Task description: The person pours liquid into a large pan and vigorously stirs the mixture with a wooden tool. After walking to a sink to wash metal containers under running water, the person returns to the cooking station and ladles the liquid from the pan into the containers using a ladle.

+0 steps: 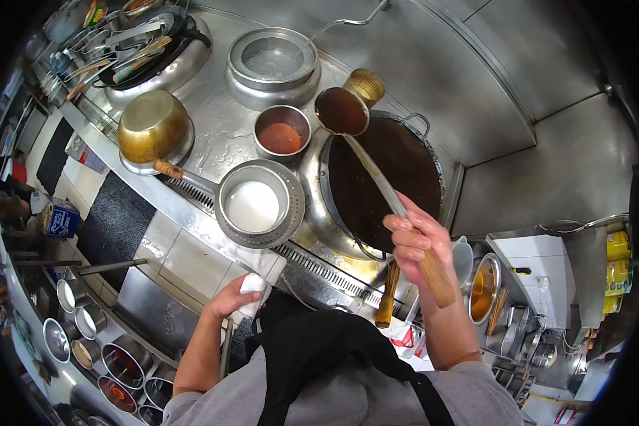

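My right hand is closed round the wooden handle of a long ladle. The ladle's bowl holds dark brown liquid and sits past the far left rim of a large wok filled with dark liquid. Down near the counter's front edge, my left hand grips a bunched white cloth. Close to that hand, a perforated strainer with a wooden handle carries a pot of white contents. Beyond it stands a metal pot with red-orange contents.
An upturned brassy bowl rests at the counter's left. A water-filled pot sits at the back under a tap, and a brass-coloured cup stands behind the wok. Several sauce pots line the lower left; a brush lies at the front.
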`<state>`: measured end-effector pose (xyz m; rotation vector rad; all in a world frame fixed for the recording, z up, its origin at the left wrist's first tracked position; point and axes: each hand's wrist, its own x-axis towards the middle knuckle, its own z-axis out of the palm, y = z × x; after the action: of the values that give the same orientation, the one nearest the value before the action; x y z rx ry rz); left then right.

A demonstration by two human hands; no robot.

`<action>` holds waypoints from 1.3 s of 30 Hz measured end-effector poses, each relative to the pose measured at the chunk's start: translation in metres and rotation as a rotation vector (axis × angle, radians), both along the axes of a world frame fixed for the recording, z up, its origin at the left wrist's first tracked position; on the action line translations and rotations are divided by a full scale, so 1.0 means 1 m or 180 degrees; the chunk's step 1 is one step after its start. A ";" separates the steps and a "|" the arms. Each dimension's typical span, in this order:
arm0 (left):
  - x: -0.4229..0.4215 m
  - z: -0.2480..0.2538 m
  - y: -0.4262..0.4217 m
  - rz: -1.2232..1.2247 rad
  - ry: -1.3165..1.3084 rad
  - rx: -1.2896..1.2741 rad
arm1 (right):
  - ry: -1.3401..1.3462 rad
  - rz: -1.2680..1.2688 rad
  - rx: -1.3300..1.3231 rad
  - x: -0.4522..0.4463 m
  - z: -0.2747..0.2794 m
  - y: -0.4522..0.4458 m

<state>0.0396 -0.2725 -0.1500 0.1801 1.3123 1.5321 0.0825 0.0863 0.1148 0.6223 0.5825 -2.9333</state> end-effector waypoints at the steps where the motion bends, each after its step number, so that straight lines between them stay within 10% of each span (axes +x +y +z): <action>1: 0.001 0.000 -0.002 0.0023 0.0000 -0.0016 | 0.0000 0.0023 -0.0016 -0.009 -0.011 -0.001; 19: 0.007 -0.015 -0.024 0.0262 -0.0214 -0.0048 | -0.0786 0.1415 0.5583 -0.033 -0.097 -0.033; 35: 0.000 -0.018 -0.014 -0.0227 0.0168 -0.0159 | -0.0266 0.1051 0.6230 -0.029 -0.156 -0.056; 39: 0.001 -0.016 -0.010 -0.0336 0.0180 -0.0186 | -0.0672 0.0855 0.3551 -0.026 -0.123 -0.049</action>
<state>0.0403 -0.2823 -0.1664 0.2532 1.3691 1.4068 0.0567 0.0368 -0.0086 0.7953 2.0636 -2.0301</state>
